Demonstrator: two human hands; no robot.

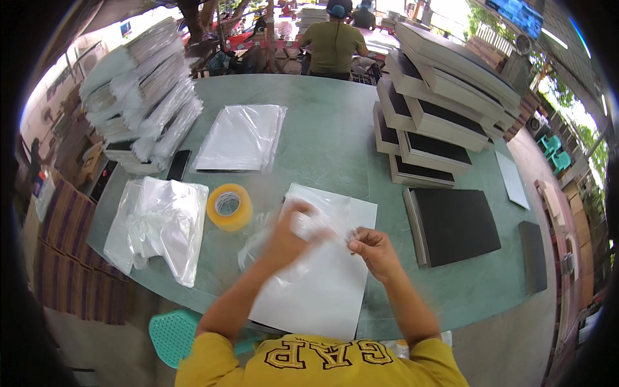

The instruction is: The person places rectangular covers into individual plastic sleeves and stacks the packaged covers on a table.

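A white sheet lies on the table in front of me, with a dark edge showing under its lower left corner. Across its upper part spreads a thin clear plastic bag, partly hidden by my hands. My left hand is over the bag, its fingers smeared by motion. To its right, my right hand is closed in a pinch, with a bit of crumpled clear plastic at the fingertips. A roll of clear yellowish tape lies flat left of the sheet, beside a pile of clear plastic bags.
Tall stacks of plastic-wrapped packs and black-topped boards stand far left and far right. A wrapped white pack, a phone and a black board stack lie on the green table. Another person sits beyond.
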